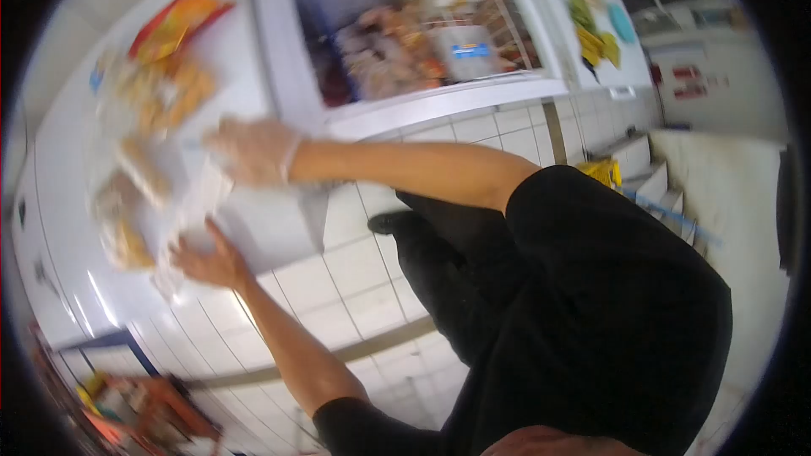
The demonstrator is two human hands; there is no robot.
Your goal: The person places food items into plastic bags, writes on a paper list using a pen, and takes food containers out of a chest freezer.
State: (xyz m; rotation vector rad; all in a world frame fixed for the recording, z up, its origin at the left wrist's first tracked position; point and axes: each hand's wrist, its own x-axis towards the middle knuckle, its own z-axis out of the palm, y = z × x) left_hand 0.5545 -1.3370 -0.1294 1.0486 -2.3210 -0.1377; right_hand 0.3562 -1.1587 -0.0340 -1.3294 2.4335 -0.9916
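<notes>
My left hand (211, 262) is bare, at the lower left over the white counter (270, 228). Its thumb and fingers are spread, beside thin whitish plastic (204, 194). Above it, my right hand (252, 152) wears a clear plastic glove; motion smears its fingers, and whether they hold anything is unclear. Bags with pale, roundish pieces (173, 93) lie past the right hand, near a red and yellow packet (182, 25). Left of the hands are a wrapped pale, long item (142, 171) and a blurred clear bag (122, 219).
An open white-framed case (439, 97) holds several packed foods at the top. Green and yellow packets (591, 38) lie on the surface right of it. An orange-brown crate (152, 414) is at the bottom left. Steps (655, 181) and a yellow bag (601, 172) are at right.
</notes>
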